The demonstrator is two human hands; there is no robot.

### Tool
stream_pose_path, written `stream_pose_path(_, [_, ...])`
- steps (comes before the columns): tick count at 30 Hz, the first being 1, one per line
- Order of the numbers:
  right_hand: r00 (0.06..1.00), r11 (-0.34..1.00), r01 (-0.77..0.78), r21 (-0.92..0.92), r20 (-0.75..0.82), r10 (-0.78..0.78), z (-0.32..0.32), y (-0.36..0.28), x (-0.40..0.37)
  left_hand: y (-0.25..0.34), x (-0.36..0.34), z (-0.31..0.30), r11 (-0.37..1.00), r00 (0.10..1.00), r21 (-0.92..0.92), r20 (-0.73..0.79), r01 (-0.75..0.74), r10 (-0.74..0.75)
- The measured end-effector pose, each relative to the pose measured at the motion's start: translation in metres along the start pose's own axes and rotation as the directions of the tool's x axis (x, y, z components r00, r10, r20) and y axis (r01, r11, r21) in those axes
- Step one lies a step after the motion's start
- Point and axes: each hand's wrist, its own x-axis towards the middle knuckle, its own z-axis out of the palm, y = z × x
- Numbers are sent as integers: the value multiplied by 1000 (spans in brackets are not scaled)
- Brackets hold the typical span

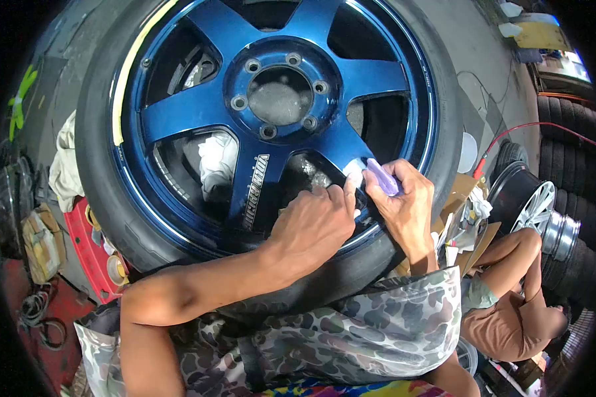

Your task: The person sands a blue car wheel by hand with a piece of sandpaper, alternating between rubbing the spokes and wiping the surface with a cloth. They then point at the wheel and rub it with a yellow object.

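A blue six-spoke wheel rim [187, 120] with its black tire [106, 198] lies in front of me. My left hand [314, 225] is low over the lower right spoke, fingers curled. Its index fingertip presses at a small white patch [354, 165] on that spoke; a bit of white also shows by the thumb, and what the fingers hold is hidden. Pinched in my right hand [407, 198] is a flat purple piece [384, 178], close beside the white patch. Pale yellow tape [129, 79] runs along the rim's upper left edge. White lettering marks the bottom spoke.
A white crumpled cloth [217, 162] shows through the spoke opening. At left stands a red tray [89, 248] with tape rolls. Another person [510, 317] crouches at right beside a silver wheel [536, 205] and stacked tires [573, 142]. A red cable [543, 124] crosses there.
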Motion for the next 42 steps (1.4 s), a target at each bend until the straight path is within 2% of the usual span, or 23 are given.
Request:
stream_pose_path(5, [999, 1000, 4, 8, -35, -4, 3, -1, -1, -4, 0, -3, 1000, 1000, -24, -25, -18, 17])
stream_pose_path(7, [996, 996, -88, 0, 0, 88, 0, -1, -3, -8, 0, -6, 996, 996, -70, -77, -60, 54])
stream_pose_path(10, [998, 998, -52, 28, -42, 54, 5, -2, 1, -4, 0, -6, 997, 993, -61, -107, -48, 41])
stream_pose_path(14, [997, 997, -77, 16, -29, 77, 2, -3, -1, -10, -1, -2, 995, 998, -88, -51, -52, 47])
stream_pose_path(16, [993, 993, -119, 3, -3, 119, 1, -4, 0, -9, -1, -1, 991, 989, -119, -143, -65, 48])
stream_pose_path(21, [996, 997, -77, 25, -52, 78, 4, -2, 3, -10, 1, -1, 993, 988, -102, -149, -63, 47])
stream_pose_path(23, [990, 990, -138, 0, 42, 137, -3, -3, 2, -11, -1, 0, 991, 988, -121, -149, -65, 47])
stream_pose_path(25, [987, 988, -151, -13, 49, 151, -1, -4, 4, -10, -1, 0, 989, 983, -124, -174, -82, 60])
stream_pose_path(29, [996, 996, -85, 26, -17, 85, 2, -4, 7, -10, -1, 0, 992, 984, -102, -170, -71, 53])
stream_pose_path(31, [984, 988, -156, -1, 84, 156, -6, -3, 6, -11, -1, 1, 990, 985, -122, -162, -74, 53])
stream_pose_path(33, [987, 989, -148, 8, 71, 147, -1, -5, 8, -10, -1, 1, 990, 985, -119, -164, -70, 50])
stream_pose_path(35, [993, 993, -114, 31, -4, 115, 5, -5, 10, -8, -1, 1, 992, 985, -105, -161, -76, 58])
stream_pose_path(37, [993, 993, -114, 32, -1, 114, 3, -3, 9, -10, -1, 1, 994, 998, -99, -48, -49, 44])
stream_pose_path(38, [988, 988, -151, 37, 42, 150, -1, -2, 7, -11, -1, 1, 994, 998, -99, -45, -45, 41])
stream_pose_path(40, [980, 982, -184, 32, 88, 181, -4, -1, 5, -12, -1, 2, 989, 988, -129, -144, -77, 58])
stream_pose_path(41, [979, 983, -183, 29, 91, 180, -1, -2, 6, -11, -1, 2, 988, 988, -133, -145, -75, 55])
stream_pose_path(42, [989, 989, -146, 22, 41, 145, 4, -4, 8, -10, -1, 2, 991, 988, -119, -146, -66, 49])
